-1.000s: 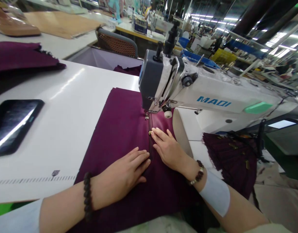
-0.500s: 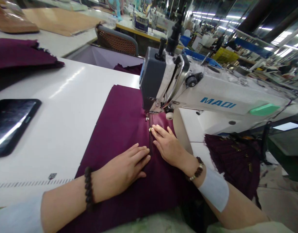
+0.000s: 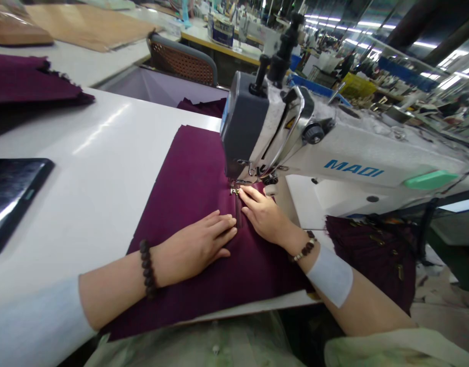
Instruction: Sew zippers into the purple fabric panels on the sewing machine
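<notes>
A maroon fabric panel (image 3: 188, 188) with a dark zipper (image 3: 239, 216) lies on the white table under the head of a white MAQI sewing machine (image 3: 333, 148). My left hand (image 3: 196, 244) lies flat on the fabric, fingers stretched out, just left of the zipper. My right hand (image 3: 263, 214) rests flat on the fabric to the right of the zipper. Its fingertips touch the small gold zipper pull (image 3: 234, 191) right at the presser foot (image 3: 238, 182). Both wrists wear bead bracelets.
A black tablet (image 3: 8, 196) lies at the table's left edge. A stack of maroon fabric (image 3: 28, 84) sits at the far left. More maroon pieces with zippers (image 3: 371, 250) hang at the right below the machine. A chair (image 3: 181, 61) and other workstations stand behind.
The fabric and zipper have fed forward toward the needle, with both hands moving along with it. The zipper pull is now right at the presser foot.
</notes>
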Action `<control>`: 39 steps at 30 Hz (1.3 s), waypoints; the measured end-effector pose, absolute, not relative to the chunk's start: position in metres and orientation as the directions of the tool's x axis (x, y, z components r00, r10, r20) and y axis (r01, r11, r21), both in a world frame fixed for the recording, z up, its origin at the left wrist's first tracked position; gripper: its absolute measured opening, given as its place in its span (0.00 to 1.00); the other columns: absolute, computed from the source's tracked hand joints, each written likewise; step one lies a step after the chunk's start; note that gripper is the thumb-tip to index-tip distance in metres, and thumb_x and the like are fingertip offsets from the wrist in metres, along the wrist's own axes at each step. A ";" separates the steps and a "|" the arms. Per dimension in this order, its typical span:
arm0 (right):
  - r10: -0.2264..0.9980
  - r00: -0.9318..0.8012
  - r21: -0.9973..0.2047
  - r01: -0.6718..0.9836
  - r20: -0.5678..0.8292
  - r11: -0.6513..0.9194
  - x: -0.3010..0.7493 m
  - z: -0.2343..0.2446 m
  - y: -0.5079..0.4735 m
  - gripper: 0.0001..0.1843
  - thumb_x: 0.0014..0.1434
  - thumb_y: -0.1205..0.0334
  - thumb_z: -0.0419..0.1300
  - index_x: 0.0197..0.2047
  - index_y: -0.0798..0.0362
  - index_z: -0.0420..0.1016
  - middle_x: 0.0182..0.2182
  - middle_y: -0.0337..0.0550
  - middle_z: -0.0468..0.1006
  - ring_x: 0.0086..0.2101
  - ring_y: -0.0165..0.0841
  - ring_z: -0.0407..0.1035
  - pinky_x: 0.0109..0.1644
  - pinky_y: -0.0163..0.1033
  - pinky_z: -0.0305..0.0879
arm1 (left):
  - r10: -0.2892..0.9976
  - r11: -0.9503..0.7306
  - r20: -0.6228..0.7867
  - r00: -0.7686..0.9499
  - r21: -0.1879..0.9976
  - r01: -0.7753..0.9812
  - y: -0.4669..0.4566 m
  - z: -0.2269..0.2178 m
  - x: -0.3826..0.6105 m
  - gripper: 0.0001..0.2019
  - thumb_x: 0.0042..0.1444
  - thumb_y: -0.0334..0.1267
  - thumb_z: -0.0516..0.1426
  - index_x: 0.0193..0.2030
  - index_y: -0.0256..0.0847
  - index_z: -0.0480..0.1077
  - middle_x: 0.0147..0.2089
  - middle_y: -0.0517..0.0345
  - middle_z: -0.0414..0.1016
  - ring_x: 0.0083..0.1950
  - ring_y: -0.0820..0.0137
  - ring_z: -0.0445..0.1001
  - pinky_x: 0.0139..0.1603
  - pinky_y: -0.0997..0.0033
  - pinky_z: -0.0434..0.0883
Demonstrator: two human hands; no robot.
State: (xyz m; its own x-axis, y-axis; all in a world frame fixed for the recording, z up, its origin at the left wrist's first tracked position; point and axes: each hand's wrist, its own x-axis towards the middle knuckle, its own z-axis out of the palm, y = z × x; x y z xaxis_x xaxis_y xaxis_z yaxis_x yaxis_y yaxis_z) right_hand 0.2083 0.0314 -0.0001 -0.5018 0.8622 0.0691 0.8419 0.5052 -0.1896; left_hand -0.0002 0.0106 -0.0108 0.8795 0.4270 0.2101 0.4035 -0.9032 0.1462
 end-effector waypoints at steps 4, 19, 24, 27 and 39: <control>0.858 -0.508 -0.211 0.833 0.079 0.512 0.212 -0.001 0.043 0.23 0.65 0.64 0.43 0.62 0.61 0.58 0.57 0.55 0.64 0.56 0.37 0.59 0.64 0.52 0.47 | 0.401 -0.916 0.225 0.888 0.128 0.381 0.022 -0.011 -0.001 0.18 0.62 0.39 0.52 0.56 0.30 0.65 0.56 0.42 0.67 0.58 0.58 0.65 0.62 0.55 0.61; 0.900 -0.435 -0.282 0.866 -0.020 0.412 0.206 0.007 0.066 0.15 0.64 0.57 0.50 0.46 0.57 0.73 0.44 0.47 0.76 0.47 0.37 0.68 0.56 0.45 0.58 | 0.350 -0.937 0.294 0.889 0.105 0.334 0.050 -0.016 -0.002 0.16 0.63 0.40 0.50 0.51 0.31 0.66 0.48 0.46 0.70 0.49 0.62 0.69 0.59 0.56 0.64; 0.925 -0.377 -0.300 0.890 -0.055 0.345 0.200 0.012 0.062 0.20 0.60 0.54 0.55 0.51 0.57 0.70 0.48 0.48 0.74 0.51 0.39 0.65 0.59 0.47 0.55 | 0.355 -0.935 0.288 0.889 0.124 0.333 0.050 -0.016 -0.004 0.16 0.63 0.40 0.49 0.52 0.32 0.66 0.48 0.47 0.71 0.51 0.62 0.69 0.61 0.54 0.62; 0.920 -0.390 -0.269 0.892 -0.050 0.363 0.200 0.011 0.061 0.19 0.61 0.55 0.54 0.51 0.56 0.70 0.49 0.48 0.73 0.51 0.39 0.66 0.59 0.48 0.55 | 0.365 -0.931 0.275 0.889 0.115 0.347 0.049 -0.016 -0.004 0.16 0.64 0.42 0.48 0.52 0.33 0.66 0.48 0.48 0.71 0.51 0.63 0.69 0.61 0.56 0.62; 0.932 -0.351 -0.324 0.895 -0.092 0.306 0.192 0.019 0.045 0.25 0.59 0.58 0.57 0.56 0.63 0.64 0.53 0.55 0.68 0.55 0.42 0.61 0.57 0.45 0.59 | 0.362 -0.931 0.277 0.890 0.064 0.359 0.048 -0.017 -0.006 0.19 0.64 0.42 0.48 0.52 0.30 0.66 0.48 0.45 0.70 0.53 0.63 0.69 0.62 0.57 0.62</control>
